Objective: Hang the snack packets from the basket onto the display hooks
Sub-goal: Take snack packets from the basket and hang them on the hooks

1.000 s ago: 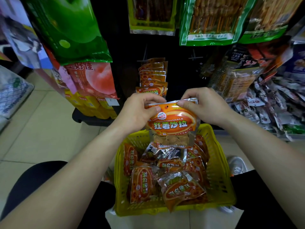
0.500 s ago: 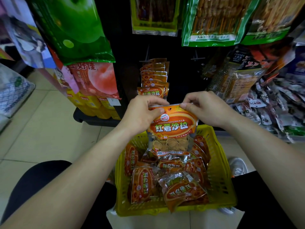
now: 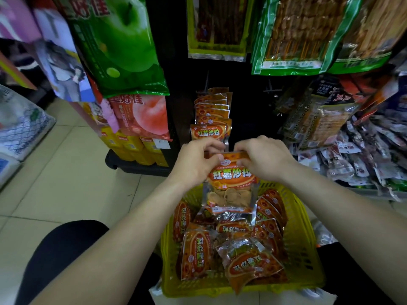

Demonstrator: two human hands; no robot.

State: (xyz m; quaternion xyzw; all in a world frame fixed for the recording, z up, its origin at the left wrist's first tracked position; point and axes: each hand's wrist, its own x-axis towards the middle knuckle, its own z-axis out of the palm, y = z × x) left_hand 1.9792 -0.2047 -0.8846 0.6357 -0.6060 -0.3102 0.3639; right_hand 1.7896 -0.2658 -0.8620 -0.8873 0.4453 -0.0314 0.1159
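Note:
An orange snack packet [image 3: 230, 183] hangs upright between my hands above the yellow basket [image 3: 308, 249]. My left hand [image 3: 193, 161] pinches its top left corner and my right hand [image 3: 262, 159] pinches its top right corner. Just beyond the hands, a row of the same orange packets [image 3: 209, 119] hangs on a display hook on the dark rack. The hook's tip is hidden behind my fingers. Several more orange packets [image 3: 231, 245] lie in a heap inside the basket.
Large green bags [image 3: 119, 45] and skewer packs [image 3: 293, 34] hang overhead. A peach bag and yellow boxes [image 3: 136, 137] stand left of the hook. Dark snack packs [image 3: 363, 155] pile on a shelf at right. Tiled floor [image 3: 61, 172] lies at left.
Both hands have moved closer together on the packet's top edge and carried it slightly forward, toward the front of the hanging row.

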